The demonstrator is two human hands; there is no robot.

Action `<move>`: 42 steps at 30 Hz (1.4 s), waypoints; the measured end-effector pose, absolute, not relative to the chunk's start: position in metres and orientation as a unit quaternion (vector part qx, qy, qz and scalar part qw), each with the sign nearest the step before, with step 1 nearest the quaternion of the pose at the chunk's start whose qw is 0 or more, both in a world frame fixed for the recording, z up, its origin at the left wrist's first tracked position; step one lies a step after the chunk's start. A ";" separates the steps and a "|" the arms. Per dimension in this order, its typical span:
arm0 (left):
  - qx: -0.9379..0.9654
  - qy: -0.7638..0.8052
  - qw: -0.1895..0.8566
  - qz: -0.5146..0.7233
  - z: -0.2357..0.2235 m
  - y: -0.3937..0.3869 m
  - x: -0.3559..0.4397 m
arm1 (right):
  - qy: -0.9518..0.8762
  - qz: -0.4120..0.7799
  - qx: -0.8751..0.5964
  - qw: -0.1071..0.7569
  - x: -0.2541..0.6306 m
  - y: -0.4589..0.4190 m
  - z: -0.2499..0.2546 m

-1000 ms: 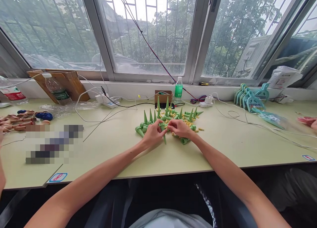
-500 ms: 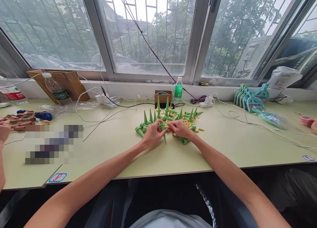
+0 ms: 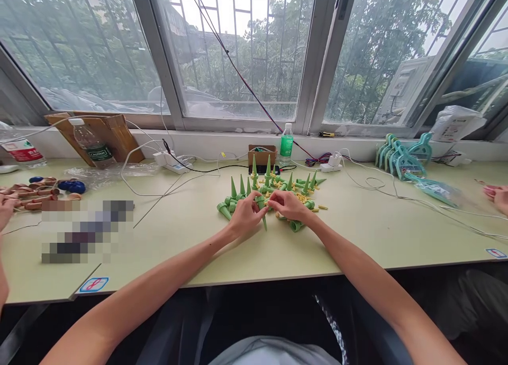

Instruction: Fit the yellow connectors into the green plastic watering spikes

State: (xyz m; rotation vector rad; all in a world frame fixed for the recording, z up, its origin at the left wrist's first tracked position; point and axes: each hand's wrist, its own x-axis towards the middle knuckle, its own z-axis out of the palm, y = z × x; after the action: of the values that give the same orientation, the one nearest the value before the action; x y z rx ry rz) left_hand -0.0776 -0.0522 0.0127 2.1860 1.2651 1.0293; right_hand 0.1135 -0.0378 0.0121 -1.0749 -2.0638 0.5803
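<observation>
Over the middle of the table, my left hand (image 3: pixel 246 215) is closed around a green plastic spike (image 3: pixel 264 223), whose pointed end hangs downward. My right hand (image 3: pixel 289 205) pinches a small yellow plastic piece (image 3: pixel 266 202) against the side of that spike, just below its collar; fingertips cover most of the piece. Behind both hands lies a pile of similar green spikes (image 3: pixel 234 188), several standing point up and others on their sides. Loose yellow pieces (image 3: pixel 322 207) are scattered among and beside them. An open-ended green part (image 3: pixel 296 225) rests by my right wrist.
Behind the pile stand a small cardboard box (image 3: pixel 262 154) and a green-labelled bottle (image 3: pixel 286 143). White cables (image 3: pixel 381 185) cross the table on both sides. Teal hanger-like items (image 3: pixel 400 158) lie at right. Other people's hands (image 3: pixel 499 197) show at both edges.
My right hand has shifted slightly left, closer to the spike, and less of the yellow piece shows. My left hand stays nearly in place. The people's hands at the edges have moved slightly.
</observation>
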 end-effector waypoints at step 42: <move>0.783 0.453 0.207 0.373 0.013 -0.053 -0.078 | -0.808 0.227 -0.404 0.365 0.113 -0.041 0.016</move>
State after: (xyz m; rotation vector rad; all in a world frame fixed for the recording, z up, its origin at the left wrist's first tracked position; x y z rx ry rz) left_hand -0.0784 -0.0526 0.0135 2.1798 1.2632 1.0400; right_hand 0.1132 -0.0413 0.0161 -1.0379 -2.0773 0.5843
